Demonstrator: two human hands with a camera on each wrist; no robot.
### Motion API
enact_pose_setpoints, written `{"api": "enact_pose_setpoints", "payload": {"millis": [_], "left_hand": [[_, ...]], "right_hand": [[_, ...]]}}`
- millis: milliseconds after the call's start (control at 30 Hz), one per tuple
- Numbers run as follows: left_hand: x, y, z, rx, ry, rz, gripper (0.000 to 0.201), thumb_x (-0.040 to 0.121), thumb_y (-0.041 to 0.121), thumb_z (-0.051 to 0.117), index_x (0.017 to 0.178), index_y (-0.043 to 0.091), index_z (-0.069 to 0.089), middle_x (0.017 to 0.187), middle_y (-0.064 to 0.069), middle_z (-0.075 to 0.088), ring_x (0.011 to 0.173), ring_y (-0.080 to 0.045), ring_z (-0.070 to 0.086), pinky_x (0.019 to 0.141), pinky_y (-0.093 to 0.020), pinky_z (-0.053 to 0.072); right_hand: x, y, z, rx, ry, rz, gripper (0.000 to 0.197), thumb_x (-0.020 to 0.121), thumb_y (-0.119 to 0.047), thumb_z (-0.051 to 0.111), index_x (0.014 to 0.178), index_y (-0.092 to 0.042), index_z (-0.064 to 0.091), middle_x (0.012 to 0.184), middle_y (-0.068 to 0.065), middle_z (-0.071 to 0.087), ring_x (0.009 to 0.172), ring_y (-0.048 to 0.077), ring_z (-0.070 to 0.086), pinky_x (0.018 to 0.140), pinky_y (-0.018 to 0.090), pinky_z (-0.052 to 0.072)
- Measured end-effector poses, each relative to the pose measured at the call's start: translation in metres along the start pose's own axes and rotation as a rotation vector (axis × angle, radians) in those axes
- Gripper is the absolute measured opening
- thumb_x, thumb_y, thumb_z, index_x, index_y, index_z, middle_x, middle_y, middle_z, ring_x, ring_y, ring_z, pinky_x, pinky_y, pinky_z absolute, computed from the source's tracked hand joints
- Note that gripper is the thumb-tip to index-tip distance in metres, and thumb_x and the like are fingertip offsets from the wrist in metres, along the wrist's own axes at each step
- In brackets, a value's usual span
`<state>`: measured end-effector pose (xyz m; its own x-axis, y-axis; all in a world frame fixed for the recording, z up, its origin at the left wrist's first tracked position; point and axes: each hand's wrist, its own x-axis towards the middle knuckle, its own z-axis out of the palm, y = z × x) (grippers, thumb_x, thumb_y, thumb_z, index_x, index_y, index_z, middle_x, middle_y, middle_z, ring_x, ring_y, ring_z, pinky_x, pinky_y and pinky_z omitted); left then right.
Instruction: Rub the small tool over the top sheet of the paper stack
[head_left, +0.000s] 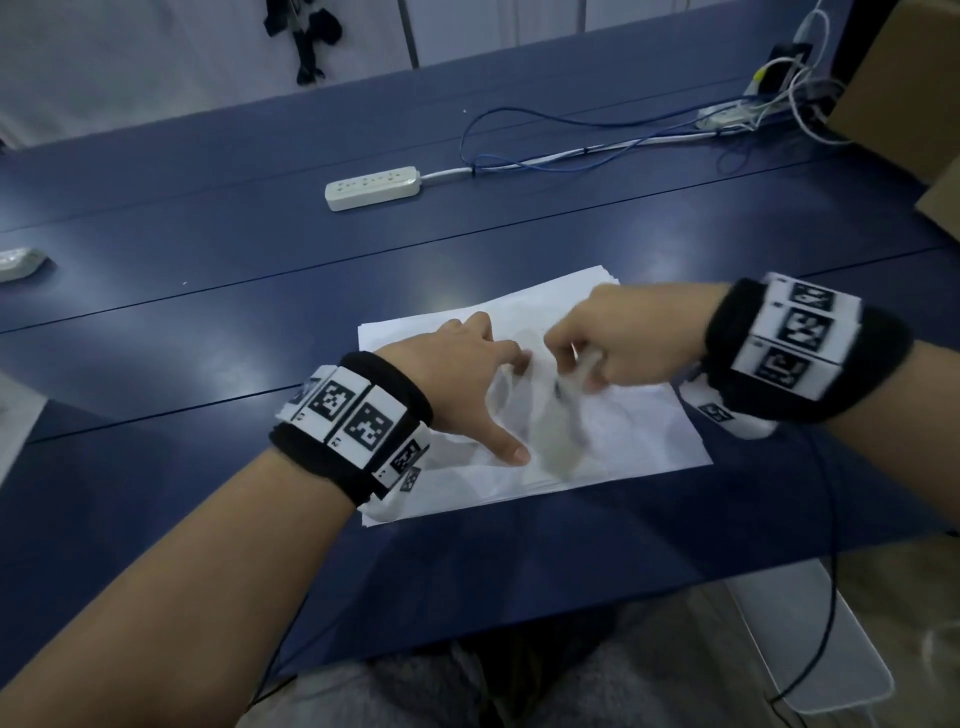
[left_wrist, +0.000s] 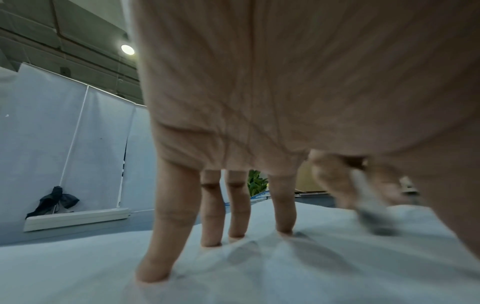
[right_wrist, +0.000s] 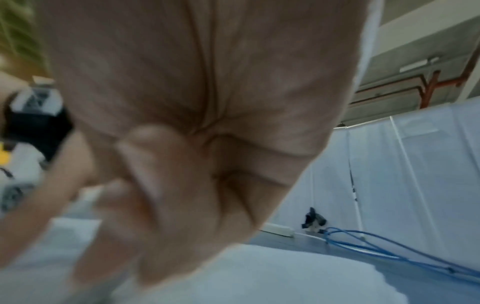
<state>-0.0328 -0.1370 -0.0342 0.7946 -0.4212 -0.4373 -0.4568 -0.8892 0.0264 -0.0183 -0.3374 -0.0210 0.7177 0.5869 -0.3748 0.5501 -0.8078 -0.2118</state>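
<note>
- Left hand (head_left: 457, 374): fingers straight, spread, tips pressing the paper stack (head_left: 623, 436).
- Right hand (head_left: 613, 348): fingers curled round one blurred pen (head_left: 579, 371).
- One stack, mid-counter (head_left: 208, 291); two power strips beyond.

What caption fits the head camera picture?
Left hand presses fingertips on white paper on a blue table; right hand grips a blurred pale pen-like thing.

Matt white paper sheets (head_left: 639, 431) on smooth, faintly glossy blue tabletop (head_left: 208, 322); white plastic power strip (head_left: 372, 187).
</note>
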Motion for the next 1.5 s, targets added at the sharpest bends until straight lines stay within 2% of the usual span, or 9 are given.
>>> {"api": "enact_pose_setpoints", "payload": {"millis": [133,333,533,733,933,1033,1133,1333,1500], "left_hand": [[0.001,0.003,0.001,0.009,0.017,-0.007,0.112,0.052,0.082,0.07,0.147,0.039,0.03,0.123,0.006,0.035,0.116,-0.015,0.039,0.08,-0.033,0.042],[0.0,0.01,-0.001,0.02,0.004,-0.026,0.107,0.054,0.077,0.074,0.145,0.038,0.034,0.122,0.004,0.038,0.11,-0.017,0.046,0.075,-0.033,0.043],[0.002,0.016,-0.007,0.067,-0.002,-0.043,0.1,0.048,0.079,0.076,0.131,0.03,0.048,0.111,0.006,0.045,0.087,-0.015,0.055,0.065,-0.03,0.044],[0.001,0.015,-0.007,0.059,-0.004,-0.045,0.101,0.05,0.078,0.075,0.136,0.033,0.045,0.113,0.006,0.043,0.092,-0.015,0.053,0.07,-0.031,0.043],[0.002,0.022,-0.003,0.092,0.032,-0.065,0.099,0.048,0.087,0.067,0.125,0.026,0.05,0.109,0.001,0.044,0.088,-0.018,0.054,0.068,-0.032,0.047],[0.003,0.024,-0.003,0.093,0.021,-0.061,0.097,0.051,0.083,0.07,0.126,0.024,0.05,0.111,-0.001,0.044,0.091,-0.02,0.055,0.068,-0.032,0.044],[0.003,0.024,-0.004,0.079,0.012,-0.067,0.098,0.053,0.082,0.07,0.129,0.025,0.048,0.112,-0.001,0.043,0.092,-0.02,0.055,0.066,-0.031,0.041],[0.005,0.024,-0.004,0.077,0.011,-0.073,0.1,0.048,0.084,0.07,0.127,0.025,0.049,0.113,0.0,0.044,0.092,-0.018,0.053,0.072,-0.034,0.049],[0.004,0.024,-0.004,0.07,0.006,-0.073,0.099,0.051,0.082,0.071,0.13,0.027,0.047,0.112,0.001,0.041,0.095,-0.019,0.053,0.064,-0.031,0.039]], "right_hand": [[-0.007,-0.004,0.007,0.019,-0.268,-0.059,0.016,0.077,-0.031,0.075,0.087,-0.033,0.063,0.083,-0.007,0.069,0.081,0.027,0.069,0.074,0.046,0.059],[0.003,0.001,-0.004,0.023,0.112,0.092,0.008,0.087,-0.031,0.064,0.089,-0.027,0.058,0.079,-0.008,0.055,0.076,0.005,0.045,0.061,0.028,0.036],[-0.014,-0.005,0.007,0.033,-0.251,-0.071,0.014,0.079,-0.024,0.074,0.087,-0.03,0.064,0.081,-0.012,0.069,0.08,0.021,0.066,0.074,0.042,0.058],[0.003,0.002,-0.002,-0.008,0.111,0.096,0.009,0.088,-0.033,0.063,0.091,-0.028,0.055,0.086,-0.009,0.057,0.092,0.018,0.046,0.066,0.031,0.036],[-0.015,-0.005,0.01,0.044,-0.252,-0.075,0.017,0.079,-0.023,0.073,0.08,-0.035,0.06,0.081,-0.007,0.069,0.08,0.025,0.067,0.075,0.046,0.058],[0.0,-0.001,0.002,0.014,-0.055,0.029,0.013,0.081,-0.026,0.068,0.079,-0.034,0.058,0.078,-0.006,0.063,0.087,0.023,0.062,0.074,0.043,0.055],[0.004,0.002,-0.002,-0.01,0.118,0.097,0.011,0.086,-0.034,0.064,0.09,-0.027,0.056,0.089,-0.003,0.057,0.094,0.022,0.051,0.06,0.029,0.037],[-0.017,-0.004,0.011,0.068,-0.247,-0.101,0.017,0.08,-0.024,0.074,0.081,-0.035,0.061,0.079,-0.01,0.067,0.077,0.027,0.067,0.071,0.044,0.058],[0.006,0.002,-0.004,0.014,0.069,0.092,0.007,0.087,-0.033,0.064,0.089,-0.031,0.057,0.081,-0.006,0.054,0.084,0.02,0.053,0.06,0.029,0.039]]}}
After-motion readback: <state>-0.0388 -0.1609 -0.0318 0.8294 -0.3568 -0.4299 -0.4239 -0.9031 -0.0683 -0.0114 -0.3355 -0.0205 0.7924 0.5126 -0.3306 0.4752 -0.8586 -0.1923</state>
